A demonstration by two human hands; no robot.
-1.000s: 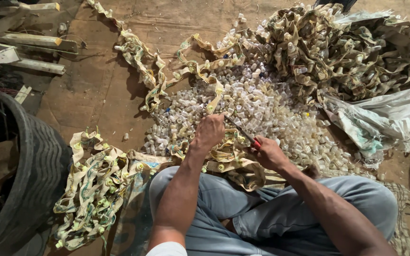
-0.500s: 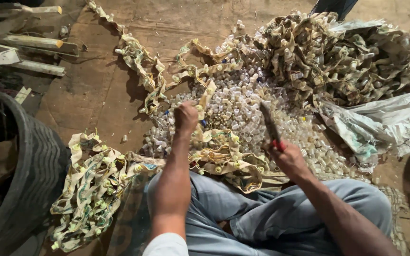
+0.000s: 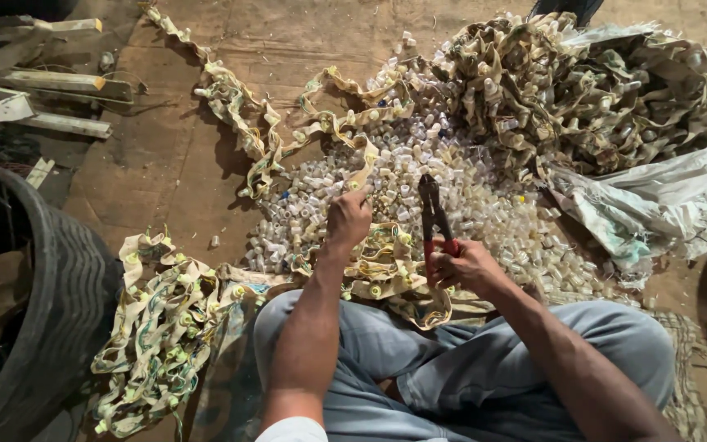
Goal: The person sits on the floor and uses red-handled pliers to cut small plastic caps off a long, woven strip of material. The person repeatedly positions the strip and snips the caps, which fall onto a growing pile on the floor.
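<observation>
a strip of printed band (image 3: 362, 168) is pinched in the left hand (image 3: 348, 218) above the heap of small clear caps (image 3: 452, 205). red-handled cutters (image 3: 433, 214) are gripped by the right hand (image 3: 461, 266), blades narrowly parted; the handles are mostly hidden by fingers.

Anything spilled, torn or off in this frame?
Yes. The white sack at right is torn and ragged, with strips spilling over it. Small clear caps lie loose across the floor. The right hand holds the cutters; the left hand pinches a strip.
</observation>
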